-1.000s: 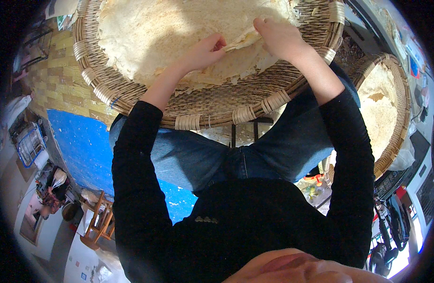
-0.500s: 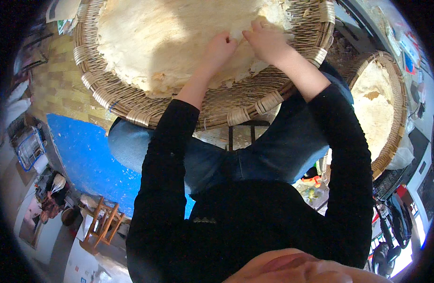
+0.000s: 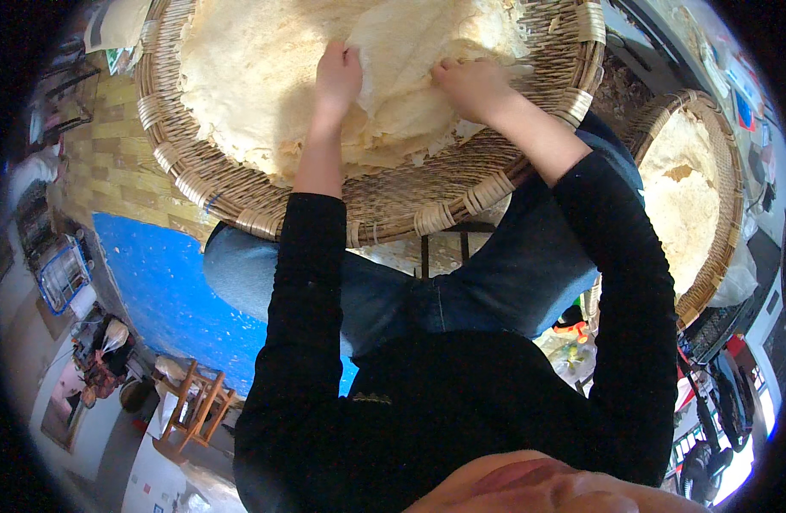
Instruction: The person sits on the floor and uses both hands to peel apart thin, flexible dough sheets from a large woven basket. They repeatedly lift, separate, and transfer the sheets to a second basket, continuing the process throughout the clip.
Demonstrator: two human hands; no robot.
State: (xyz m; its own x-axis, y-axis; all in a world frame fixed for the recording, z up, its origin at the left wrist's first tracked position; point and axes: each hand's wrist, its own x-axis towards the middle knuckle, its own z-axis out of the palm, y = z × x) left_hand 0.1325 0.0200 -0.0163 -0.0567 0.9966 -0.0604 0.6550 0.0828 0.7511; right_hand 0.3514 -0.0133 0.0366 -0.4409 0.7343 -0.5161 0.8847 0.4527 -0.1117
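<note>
A large round wicker tray [image 3: 393, 201] rests across my lap, holding a stack of wide, thin, pale flatbread sheets [image 3: 247, 94] with ragged edges. My left hand [image 3: 338, 79] is closed over the middle of the stack, its fingers pinching the edge of a top sheet. Between my hands that thin sheet [image 3: 393, 60] looks partly raised and creased. To the right, my right hand [image 3: 476, 89] has its fingers curled down on the sheets; its fingertips are partly hidden, and I cannot make out what they grip.
On the right stands a second wicker tray [image 3: 730, 205] with more pale sheets [image 3: 679, 201]. A blue floor area [image 3: 158, 269] and yellowish wood-pattern flooring [image 3: 111, 150] lie to the left. A small wooden stool [image 3: 196, 406] is at the lower left.
My hands were close together over the stack; now they are apart. The left hand has moved left and away from me, drawing the thin sheet's edge. My right hand has shifted slightly nearer.
</note>
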